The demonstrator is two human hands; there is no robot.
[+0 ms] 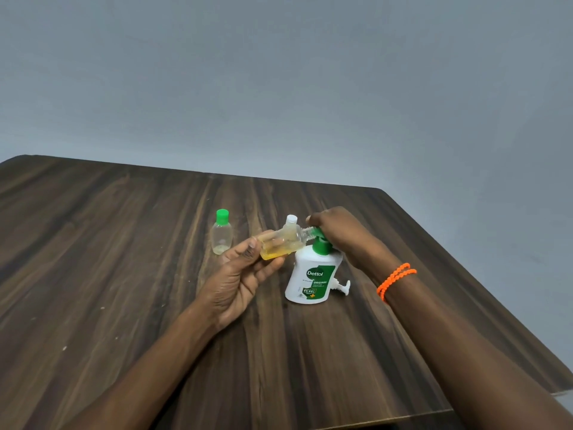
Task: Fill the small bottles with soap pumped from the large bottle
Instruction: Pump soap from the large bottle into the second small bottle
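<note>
The large white soap bottle [310, 276] with a green label stands at the table's centre right. My right hand [339, 235] lies curled over its green pump head [321, 243]. My left hand [240, 274] grips a small clear bottle [280, 245], uncapped and tilted on its side, with its neck against the pump nozzle. Yellow soap pools along its lower side. Just behind it stands a second small bottle with a white cap [291, 219], mostly hidden. A third small bottle with a green cap [222, 234] stands upright to the left, with a little residue at its bottom.
A loose white pump part [341, 287] lies on the dark wooden table [124, 259] right beside the large bottle's base. The table's far edge meets a grey wall, and its right edge runs diagonally near my right forearm, which wears orange bead bracelets [395, 279].
</note>
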